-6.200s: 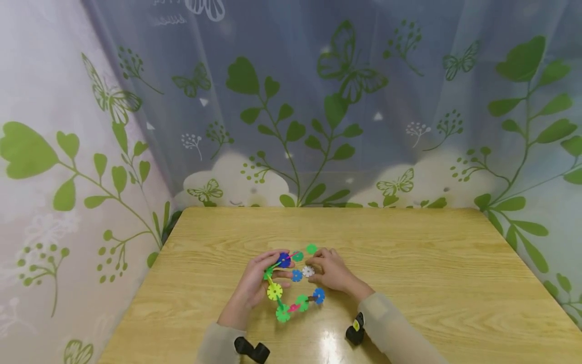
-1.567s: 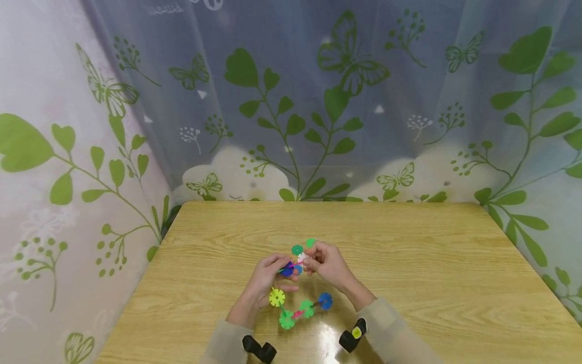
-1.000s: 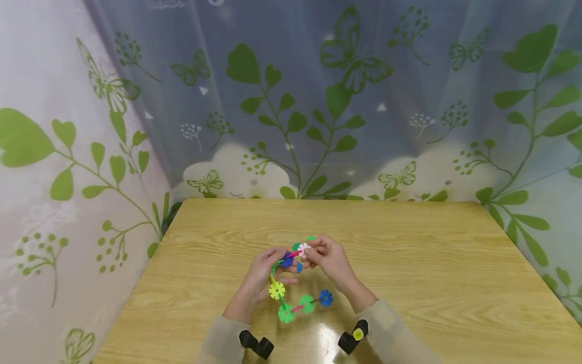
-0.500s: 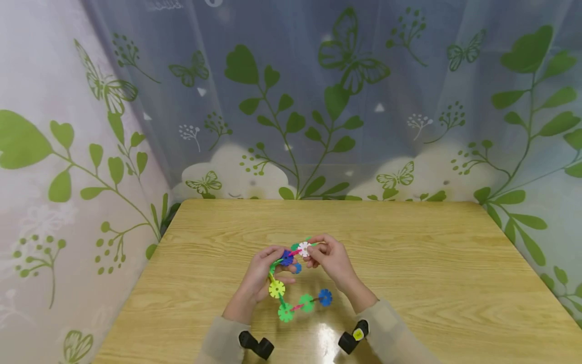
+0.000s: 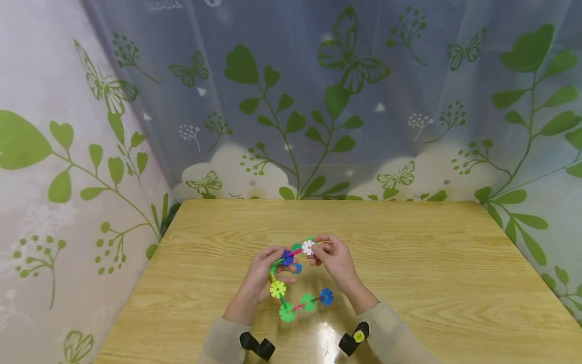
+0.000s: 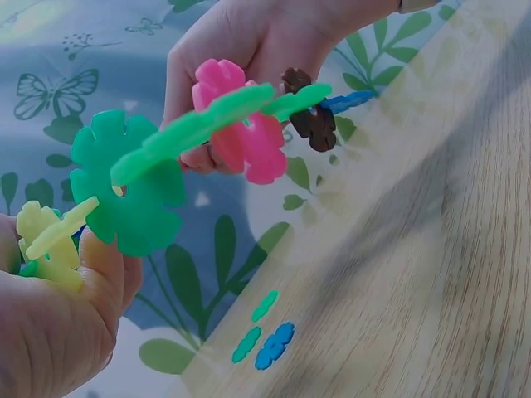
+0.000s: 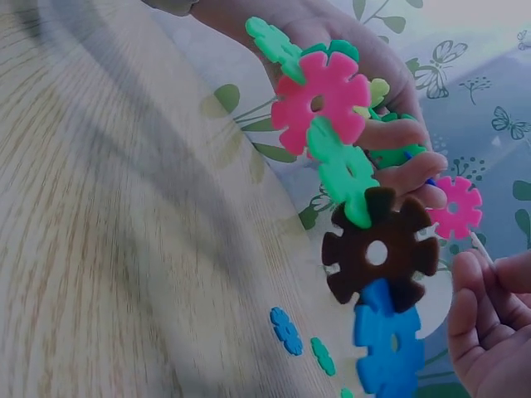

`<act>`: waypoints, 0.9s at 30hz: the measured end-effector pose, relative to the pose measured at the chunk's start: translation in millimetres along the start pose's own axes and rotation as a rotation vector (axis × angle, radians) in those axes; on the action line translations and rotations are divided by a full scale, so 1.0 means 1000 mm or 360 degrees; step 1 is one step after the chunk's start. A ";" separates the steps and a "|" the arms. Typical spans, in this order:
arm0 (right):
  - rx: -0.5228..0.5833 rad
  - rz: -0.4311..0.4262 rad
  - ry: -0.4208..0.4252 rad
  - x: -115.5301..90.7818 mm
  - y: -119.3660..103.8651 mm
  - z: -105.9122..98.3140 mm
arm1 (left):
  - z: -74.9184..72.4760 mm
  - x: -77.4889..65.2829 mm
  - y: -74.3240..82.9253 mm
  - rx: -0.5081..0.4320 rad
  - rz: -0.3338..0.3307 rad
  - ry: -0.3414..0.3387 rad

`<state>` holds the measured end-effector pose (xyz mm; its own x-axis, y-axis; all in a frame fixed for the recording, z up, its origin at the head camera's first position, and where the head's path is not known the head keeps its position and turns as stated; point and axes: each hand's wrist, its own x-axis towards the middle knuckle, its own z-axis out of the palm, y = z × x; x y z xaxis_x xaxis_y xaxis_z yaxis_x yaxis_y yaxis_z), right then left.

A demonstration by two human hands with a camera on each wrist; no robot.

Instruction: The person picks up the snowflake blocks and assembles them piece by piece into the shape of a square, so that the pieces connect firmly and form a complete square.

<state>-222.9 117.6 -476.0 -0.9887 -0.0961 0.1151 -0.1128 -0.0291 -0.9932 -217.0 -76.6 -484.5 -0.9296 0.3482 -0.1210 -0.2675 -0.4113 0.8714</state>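
My left hand [image 5: 258, 277] grips a chain of notched plastic snowflake discs, its thumb near the dark blue disc [image 5: 287, 258]. From there the chain curves down through a yellow disc [image 5: 278, 289], a green disc [image 5: 287, 312] and a brown disc [image 7: 377, 252] to a blue disc [image 5: 326, 297] at its lower end. At the upper end is a pink disc [image 7: 457, 206]. A white disc [image 5: 307, 247], seen edge-on in the right wrist view, meets that pink disc's rim. My right hand [image 5: 337, 259] pinches the white disc between thumb and fingers.
Loose discs lie on the wooden table [image 5: 409, 263] behind the hands: a blue one [image 5: 297, 268], a teal-green one [image 5: 296, 247] and a lighter green one [image 5: 310, 238], partly covered. A patterned curtain [image 5: 291, 101] hangs behind the table's far edge.
Earlier the white disc was by the loose blue disc with my right fingers on it. It has since been lifted to the chain's pink end. In the last half second it shifted slightly right.
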 end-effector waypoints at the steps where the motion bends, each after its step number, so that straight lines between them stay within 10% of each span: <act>1: -0.0003 -0.0002 0.0006 0.000 0.000 0.000 | 0.000 0.000 0.000 -0.0001 -0.0001 0.0000; 27: -0.0015 -0.0040 -0.0161 0.001 0.002 0.003 | 0.005 0.002 -0.006 0.0012 -0.0010 0.0033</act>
<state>-223.8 114.5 -478.3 -0.9706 -0.1953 0.1407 -0.1388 -0.0235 -0.9900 -215.7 -69.1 -487.1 -0.9330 0.3330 -0.1365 -0.2717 -0.4028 0.8740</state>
